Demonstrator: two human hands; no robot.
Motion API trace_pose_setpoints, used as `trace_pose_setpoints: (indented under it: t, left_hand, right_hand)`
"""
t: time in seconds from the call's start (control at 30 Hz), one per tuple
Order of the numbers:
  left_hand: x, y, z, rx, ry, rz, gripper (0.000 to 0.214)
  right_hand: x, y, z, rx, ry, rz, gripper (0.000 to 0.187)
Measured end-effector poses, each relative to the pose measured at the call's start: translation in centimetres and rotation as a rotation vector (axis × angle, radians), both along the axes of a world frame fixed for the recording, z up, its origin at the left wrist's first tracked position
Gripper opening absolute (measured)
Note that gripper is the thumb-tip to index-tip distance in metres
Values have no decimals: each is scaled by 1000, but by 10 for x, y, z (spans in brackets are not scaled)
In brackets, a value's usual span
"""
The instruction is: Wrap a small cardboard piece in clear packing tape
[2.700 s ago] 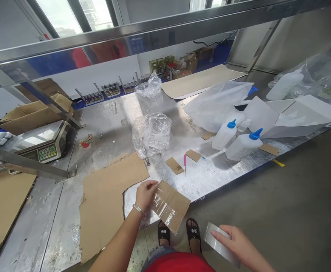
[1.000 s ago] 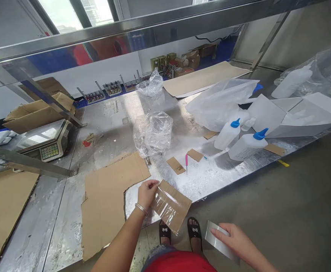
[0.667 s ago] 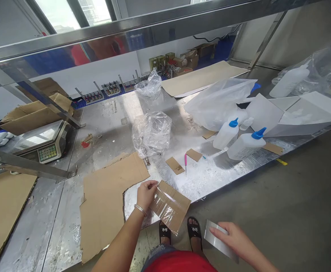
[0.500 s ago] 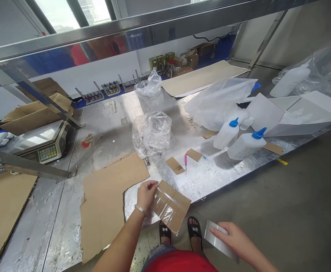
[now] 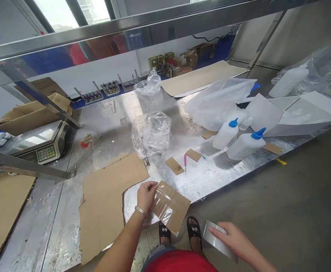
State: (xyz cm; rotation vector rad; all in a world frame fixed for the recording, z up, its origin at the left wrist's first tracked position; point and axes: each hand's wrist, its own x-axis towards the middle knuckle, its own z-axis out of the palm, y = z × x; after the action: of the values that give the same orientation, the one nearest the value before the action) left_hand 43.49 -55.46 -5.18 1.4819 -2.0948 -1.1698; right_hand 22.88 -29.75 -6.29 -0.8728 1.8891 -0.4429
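My left hand (image 5: 146, 194) is closed in a pinch at the upper left corner of a small cardboard piece (image 5: 179, 206). Shiny clear film or tape lies across that piece, which juts past the table's front edge. Off the table to the right, my right hand (image 5: 231, 236) grips a flat silver-grey plate (image 5: 217, 238) with the thumb on top. A larger cut cardboard sheet (image 5: 104, 206) lies left of my left hand. Beyond the held piece are a pink-handled thin tool (image 5: 185, 160) and two small cardboard scraps, one of them a printed scrap (image 5: 174, 166).
Two white bottles with blue caps, the nearer bottle (image 5: 245, 146) by the right edge, stand before an open white box (image 5: 304, 113). Crumpled clear plastic (image 5: 152, 134) sits mid-table. At left are a scale (image 5: 45, 145) and a metal post (image 5: 26, 166). A metal beam (image 5: 165, 28) crosses above.
Both hands keep their grips and barely move. The whole view has shifted very slightly.
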Motion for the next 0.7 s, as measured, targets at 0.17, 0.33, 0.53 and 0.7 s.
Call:
trace_pose_setpoints:
  t: [0.17,0.33,0.53,0.7]
  left_hand:
    - [0,6,-4,-124,-33,-33,20]
    - [-1,15,-11,-268,-57,-52,19]
    - [-3,21,-17,-387,-87,2,26]
    - [2,27,-7,-384,-189,86,30]
  right_hand:
    - [0,0,-7,-12,1,-5,51]
    - [2,0,-17,-19,-2,-14,51]
    - [6,-1,-33,-60,-14,-25,52]
    - [10,-2,-37,-82,-11,-40,50]
